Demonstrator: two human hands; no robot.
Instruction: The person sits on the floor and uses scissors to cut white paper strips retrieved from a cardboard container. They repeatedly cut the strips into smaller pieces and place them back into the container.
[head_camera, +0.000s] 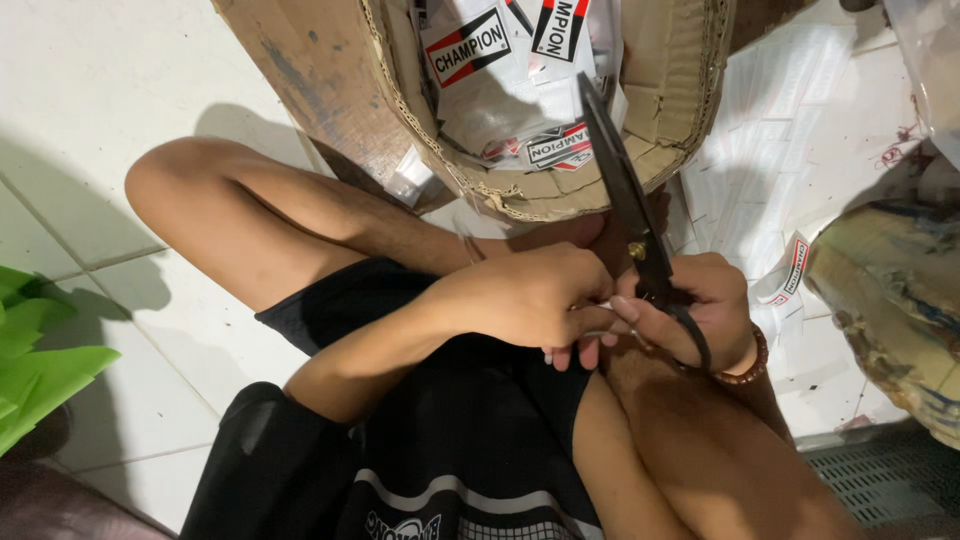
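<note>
White tiled floor (90, 120) underlies the whole scene. The person sits on it with knees drawn up, wearing black shorts (450, 440). A torn cardboard box (330, 90) lies open just ahead of the knees, holding small clear packets with white, red and black labels (520, 90). A mottled bundle in plastic wrap (890, 300) sits at the right edge; green sheets (35, 370) lie at the left edge. Flat white labels (790, 130) cover the floor to the right of the box.

The right hand (705, 310) grips the handle loops of large black scissors (625, 190), blades shut and pointing up over the box rim. A bead bracelet (750, 360) circles that wrist. The left hand (530, 295) is closed, pinching a small pale item against the right hand; the item is too hidden to identify.
</note>
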